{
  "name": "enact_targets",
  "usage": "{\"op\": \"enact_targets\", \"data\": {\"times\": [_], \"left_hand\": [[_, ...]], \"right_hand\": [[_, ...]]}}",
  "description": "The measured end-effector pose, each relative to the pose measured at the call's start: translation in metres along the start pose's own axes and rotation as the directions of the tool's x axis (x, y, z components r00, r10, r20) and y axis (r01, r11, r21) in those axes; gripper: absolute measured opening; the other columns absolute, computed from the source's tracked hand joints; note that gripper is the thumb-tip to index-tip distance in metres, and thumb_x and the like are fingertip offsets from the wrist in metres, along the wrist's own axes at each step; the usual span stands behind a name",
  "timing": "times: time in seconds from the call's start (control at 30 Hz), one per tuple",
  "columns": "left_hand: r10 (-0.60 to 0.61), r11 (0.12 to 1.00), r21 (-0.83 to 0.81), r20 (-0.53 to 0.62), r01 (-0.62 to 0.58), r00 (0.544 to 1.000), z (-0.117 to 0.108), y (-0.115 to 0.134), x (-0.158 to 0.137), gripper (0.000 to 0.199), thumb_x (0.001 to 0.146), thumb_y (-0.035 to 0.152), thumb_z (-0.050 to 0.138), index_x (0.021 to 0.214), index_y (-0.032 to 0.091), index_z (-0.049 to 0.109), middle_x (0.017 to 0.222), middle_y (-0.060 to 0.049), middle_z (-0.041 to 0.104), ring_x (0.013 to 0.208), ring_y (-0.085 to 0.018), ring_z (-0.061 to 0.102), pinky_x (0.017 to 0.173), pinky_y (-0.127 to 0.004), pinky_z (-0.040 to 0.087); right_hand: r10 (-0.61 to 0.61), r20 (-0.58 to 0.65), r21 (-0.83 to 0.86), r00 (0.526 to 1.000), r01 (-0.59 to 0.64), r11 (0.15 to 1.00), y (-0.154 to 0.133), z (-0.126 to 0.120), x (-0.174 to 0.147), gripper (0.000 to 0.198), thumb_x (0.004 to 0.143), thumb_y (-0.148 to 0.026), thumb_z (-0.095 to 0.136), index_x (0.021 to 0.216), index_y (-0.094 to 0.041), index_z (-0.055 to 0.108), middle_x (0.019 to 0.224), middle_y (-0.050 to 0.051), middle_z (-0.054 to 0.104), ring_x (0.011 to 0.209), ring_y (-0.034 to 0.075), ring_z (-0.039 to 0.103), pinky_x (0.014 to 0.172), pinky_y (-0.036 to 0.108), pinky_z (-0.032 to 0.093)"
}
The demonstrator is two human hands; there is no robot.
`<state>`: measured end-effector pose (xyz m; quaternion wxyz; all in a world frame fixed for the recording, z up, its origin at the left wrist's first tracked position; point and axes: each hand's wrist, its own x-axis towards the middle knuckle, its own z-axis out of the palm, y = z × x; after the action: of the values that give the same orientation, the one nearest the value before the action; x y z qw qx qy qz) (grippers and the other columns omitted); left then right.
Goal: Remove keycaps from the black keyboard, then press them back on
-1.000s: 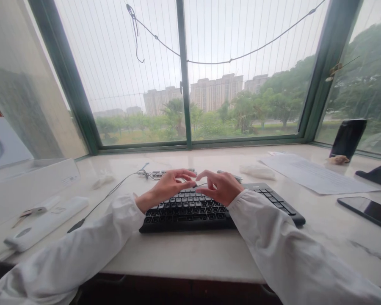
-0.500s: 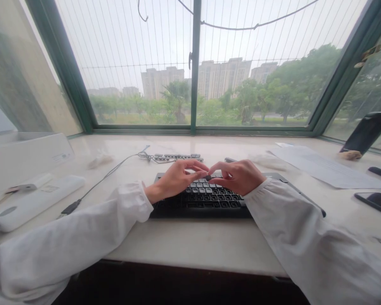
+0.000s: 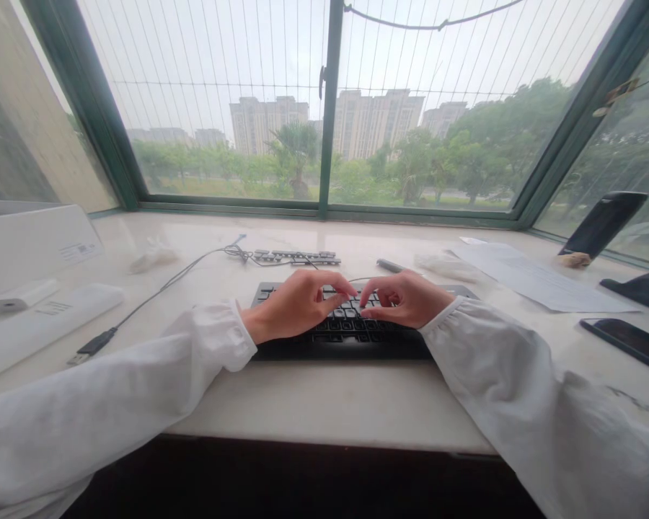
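Both hands are over a black keyboard [image 3: 346,351], with some keycaps fitted and other key positions bare. My left hand [image 3: 300,304] reaches in from the left, thumb and forefinger tips together above the keys. My right hand [image 3: 403,299] faces it, thumb and forefinger curled close to each other near the middle keys. A small gap separates the two hands. Anything between either pair of fingertips is too small to make out. Behind the keyboard, loose keycaps [image 3: 297,257] lie in rows beside a coiled cable.
A USB plug [image 3: 93,344] ends the cable at left, near a white device [image 3: 68,317] and a white box [image 3: 37,241]. Right of the keyboard are a paper sheet [image 3: 530,274], a phone [image 3: 630,342] and a propped dark phone [image 3: 606,225]. A dark pen-like object [image 3: 390,266] lies behind.
A dark keycap pinched between the fingertips half a second ago no longer shows clearly. My hands have drawn slightly apart, and the view has tilted down a little.
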<state>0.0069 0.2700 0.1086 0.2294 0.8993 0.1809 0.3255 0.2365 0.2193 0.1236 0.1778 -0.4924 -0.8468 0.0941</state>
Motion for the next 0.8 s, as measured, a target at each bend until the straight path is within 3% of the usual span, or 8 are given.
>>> {"op": "enact_targets", "data": {"times": [0.2, 0.4, 0.8], "left_hand": [[0.063, 0.996, 0.066, 0.007, -0.063, 0.998, 0.0010, 0.0020, -0.0019, 0.018, 0.089, 0.021, 0.056, 0.097, 0.022, 0.072, 0.092, -0.001, 0.073, 0.067, -0.010, 0.061, 0.064, -0.023, 0.047], [0.095, 0.989, 0.112, 0.008, -0.096, 0.995, 0.0002, 0.0030, -0.0023, 0.017, 0.088, 0.018, 0.057, 0.095, 0.023, 0.072, 0.089, 0.001, 0.072, 0.077, -0.012, 0.064, 0.074, -0.025, 0.049], [0.103, 0.978, 0.179, 0.036, -0.108, 0.994, -0.0002, 0.0038, -0.0035, 0.019, 0.088, 0.019, 0.055, 0.095, 0.025, 0.072, 0.088, -0.001, 0.071, 0.077, -0.014, 0.064, 0.069, -0.027, 0.047]], "right_hand": [[0.023, 0.017, -0.017, 1.000, -0.023, 1.000, 0.0047, 0.0042, -0.0011, 0.032, 0.081, -0.048, 0.061, 0.092, -0.019, 0.068, 0.051, -0.007, 0.050, 0.046, 0.008, 0.039, 0.051, 0.020, 0.030], [0.037, 0.009, -0.086, 0.999, -0.036, 0.996, 0.0011, -0.0018, -0.0021, 0.031, 0.081, -0.047, 0.060, 0.093, -0.021, 0.072, 0.052, -0.005, 0.052, 0.047, 0.008, 0.039, 0.053, 0.021, 0.031], [0.041, 0.000, -0.114, 0.999, -0.041, 0.993, -0.0004, -0.0013, -0.0024, 0.027, 0.080, -0.046, 0.064, 0.090, -0.022, 0.074, 0.051, -0.006, 0.051, 0.047, 0.007, 0.040, 0.054, 0.021, 0.031]]}}
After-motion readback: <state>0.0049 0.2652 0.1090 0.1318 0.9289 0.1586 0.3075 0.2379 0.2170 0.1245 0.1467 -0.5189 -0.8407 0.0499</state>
